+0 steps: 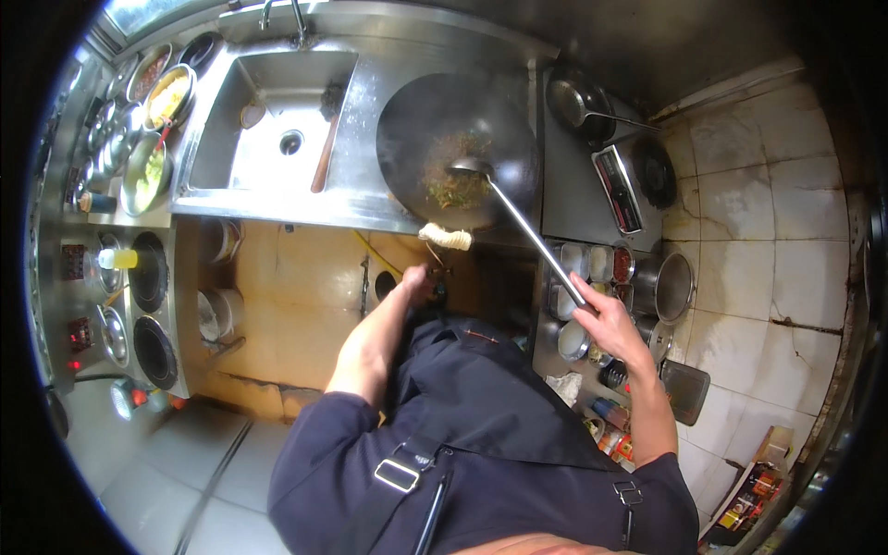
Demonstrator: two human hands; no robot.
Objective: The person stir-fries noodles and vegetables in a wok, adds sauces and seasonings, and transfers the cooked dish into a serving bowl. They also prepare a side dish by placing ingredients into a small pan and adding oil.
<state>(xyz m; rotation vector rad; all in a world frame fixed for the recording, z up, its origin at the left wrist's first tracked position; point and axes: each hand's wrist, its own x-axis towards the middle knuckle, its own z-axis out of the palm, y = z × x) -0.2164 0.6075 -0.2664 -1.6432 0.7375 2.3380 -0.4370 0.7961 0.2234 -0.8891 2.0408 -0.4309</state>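
My right hand (601, 319) is closed round the dark end of a long-handled metal ladle (532, 227). The ladle's bowl rests in chopped food with green and brown bits (455, 185) inside a large black wok (407, 139). A folded cream-coloured cloth (446, 238) is at the wok's near rim. Below the counter edge, my left hand (418, 282) reaches in beside dark fittings under the stove. Its fingers look curled, but what they grip is hidden.
A steel sink (208, 120) lies left of the wok, with a wooden-handled tool (326, 153) in it. Bowls of food, including a green-filled bowl (146, 176), line the far left. Seasoning containers (573, 254) and a steel pot (671, 282) stand at right, near a portable stove (618, 190).
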